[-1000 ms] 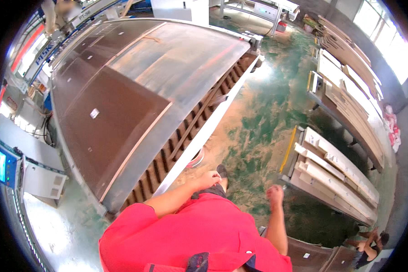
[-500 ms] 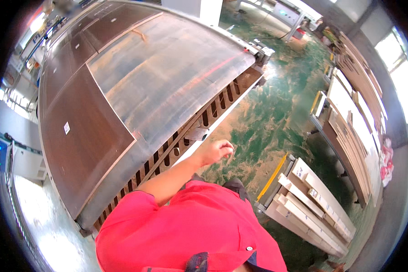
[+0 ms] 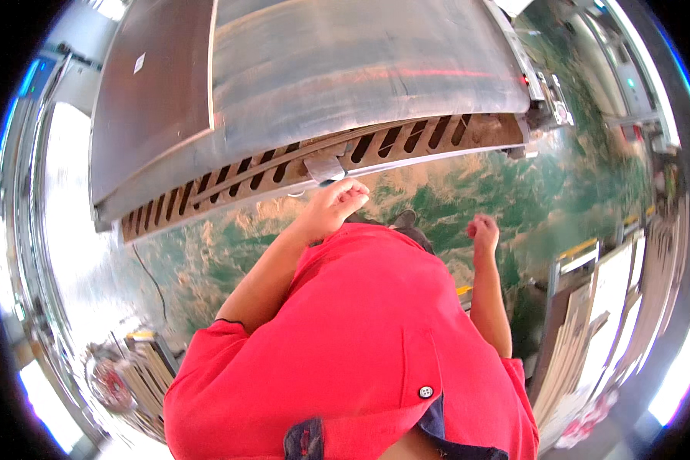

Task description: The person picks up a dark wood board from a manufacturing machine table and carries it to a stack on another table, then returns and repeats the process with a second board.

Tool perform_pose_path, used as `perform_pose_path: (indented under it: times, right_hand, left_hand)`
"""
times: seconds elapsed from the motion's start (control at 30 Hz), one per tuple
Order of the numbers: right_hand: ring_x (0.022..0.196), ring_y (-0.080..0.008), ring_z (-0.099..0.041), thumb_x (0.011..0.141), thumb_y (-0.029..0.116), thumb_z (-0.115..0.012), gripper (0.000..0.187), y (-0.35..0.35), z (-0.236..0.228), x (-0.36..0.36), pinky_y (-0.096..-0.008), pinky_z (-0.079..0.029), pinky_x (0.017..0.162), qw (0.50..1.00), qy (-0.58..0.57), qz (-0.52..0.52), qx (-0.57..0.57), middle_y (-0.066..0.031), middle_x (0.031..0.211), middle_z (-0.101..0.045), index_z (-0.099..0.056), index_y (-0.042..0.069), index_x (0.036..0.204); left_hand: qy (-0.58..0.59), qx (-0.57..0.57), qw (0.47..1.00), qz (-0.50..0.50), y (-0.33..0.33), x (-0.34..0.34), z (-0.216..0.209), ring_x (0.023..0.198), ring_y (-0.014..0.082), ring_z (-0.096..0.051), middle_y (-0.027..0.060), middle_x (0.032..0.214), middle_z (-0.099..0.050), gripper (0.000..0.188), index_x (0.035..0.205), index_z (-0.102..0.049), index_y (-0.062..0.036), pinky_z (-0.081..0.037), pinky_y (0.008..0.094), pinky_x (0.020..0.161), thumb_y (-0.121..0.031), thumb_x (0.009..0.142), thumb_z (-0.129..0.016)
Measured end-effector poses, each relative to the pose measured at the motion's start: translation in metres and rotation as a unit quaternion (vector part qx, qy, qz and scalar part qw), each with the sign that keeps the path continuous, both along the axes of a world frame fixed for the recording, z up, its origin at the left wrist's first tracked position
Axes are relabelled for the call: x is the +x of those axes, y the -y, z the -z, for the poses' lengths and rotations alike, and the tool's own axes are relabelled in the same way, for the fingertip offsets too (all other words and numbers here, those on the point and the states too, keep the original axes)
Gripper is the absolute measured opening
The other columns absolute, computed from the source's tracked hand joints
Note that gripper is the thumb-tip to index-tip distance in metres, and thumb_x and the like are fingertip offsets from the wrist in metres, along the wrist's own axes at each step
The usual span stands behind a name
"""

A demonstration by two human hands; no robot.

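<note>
My left hand (image 3: 341,205) hangs just in front of the slotted rail of a large flat machine bed. Its fingers are loosely curled together and nothing shows in them. Close above it, a small flat metal plate (image 3: 324,167) juts out from the slotted rail (image 3: 391,146); the hand looks apart from it. Off to the right, my right hand (image 3: 483,231) is raised over the floor, slightly blurred, with its fingers curled in and nothing visible in them. Brown panels (image 3: 157,77) lie on the left of the worn metal bed (image 3: 345,46), one bearing a small white label.
Sawdust lies across the green floor (image 3: 583,184). Stacked boards and strips (image 3: 583,330) stand on a rack to the right, with more boards (image 3: 149,364) at lower left. A metal fitting (image 3: 548,100) sticks out at the bed's right corner. A thin cable (image 3: 153,276) trails below the bed.
My view has turned to the left, so the bed now lies straight ahead and the boards have shifted toward the right rim. My right hand has come into sight. The left stays near the rail.
</note>
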State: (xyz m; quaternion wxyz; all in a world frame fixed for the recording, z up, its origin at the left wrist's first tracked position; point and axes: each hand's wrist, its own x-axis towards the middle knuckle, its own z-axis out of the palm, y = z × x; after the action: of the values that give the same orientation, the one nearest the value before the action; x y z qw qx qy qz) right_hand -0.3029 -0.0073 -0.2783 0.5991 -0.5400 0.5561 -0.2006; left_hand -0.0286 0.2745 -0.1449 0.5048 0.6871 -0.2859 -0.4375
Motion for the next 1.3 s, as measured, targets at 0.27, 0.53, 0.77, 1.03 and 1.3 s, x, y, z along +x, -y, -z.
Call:
perform_pose_path:
  times: [0.27, 0.53, 0.77, 1.03, 1.3]
  right_hand:
    - [0.062, -0.0106, -0.052, 0.082, 0.005, -0.052, 0.013, 0.071, -0.055, 0.089, -0.0223, -0.043, 0.058, 0.985, 0.079, -0.130, -0.076, -0.0052, 0.071, -0.058, -0.059, -0.001, 0.091]
    - [0.066, -0.0090, -0.054, 0.083, 0.005, -0.052, 0.015, 0.066, -0.082, 0.117, -0.0213, -0.043, 0.060, 0.969, 0.137, -0.201, -0.051, -0.0031, 0.075, -0.058, -0.057, -0.002, 0.096]
    - [0.065, -0.0108, -0.055, 0.081, 0.004, -0.052, 0.015, 0.125, -0.116, 0.106, -0.0223, -0.045, 0.059, 0.982, 0.117, -0.101, -0.107, -0.0058, 0.074, -0.060, -0.058, -0.001, 0.095]
    - [0.067, -0.0124, -0.057, 0.083, 0.005, -0.051, 0.014, 0.155, -0.146, 0.142, -0.0241, -0.045, 0.061, 0.979, 0.132, -0.082, -0.133, -0.0074, 0.079, -0.061, -0.058, 0.001, 0.095]
    - [0.068, -0.0125, -0.056, 0.083, 0.007, -0.052, 0.016, 0.187, -0.177, 0.258, -0.0240, -0.045, 0.063, 0.952, 0.114, -0.222, -0.175, -0.0074, 0.078, -0.060, -0.056, -0.001, 0.095]
  left_hand:
    - [0.011, 0.048, 0.985, -0.164, 0.035, -0.027, -0.021, 0.084, 0.0110, -0.054, 0.0046, 0.094, -0.060, 0.017, 0.100, -0.055, -0.0008, -0.043, 0.0252, 0.076, -0.014, 0.089, -0.051]
    - [0.079, -0.044, 0.981, -0.173, 0.059, 0.011, -0.028, 0.085, 0.0121, -0.054, 0.0054, 0.095, -0.059, 0.017, 0.101, -0.053, -0.0015, -0.042, 0.0261, 0.079, -0.014, 0.090, -0.050]
    - [0.108, -0.087, 0.980, -0.142, 0.080, 0.046, -0.029, 0.088, 0.0131, -0.055, 0.0068, 0.097, -0.059, 0.018, 0.102, -0.053, -0.0011, -0.043, 0.0282, 0.083, -0.014, 0.090, -0.050]
    - [0.078, -0.149, 0.965, -0.203, 0.080, 0.081, -0.032, 0.079, 0.0102, -0.052, 0.0039, 0.093, -0.060, 0.014, 0.099, -0.056, -0.0022, -0.043, 0.0249, 0.073, -0.007, 0.086, -0.054]
    - [0.241, -0.066, 0.926, -0.282, 0.063, 0.080, -0.044, 0.080, 0.0189, -0.056, 0.0094, 0.093, -0.058, 0.018, 0.098, -0.056, -0.0013, -0.044, 0.0282, 0.073, -0.007, 0.082, -0.056]
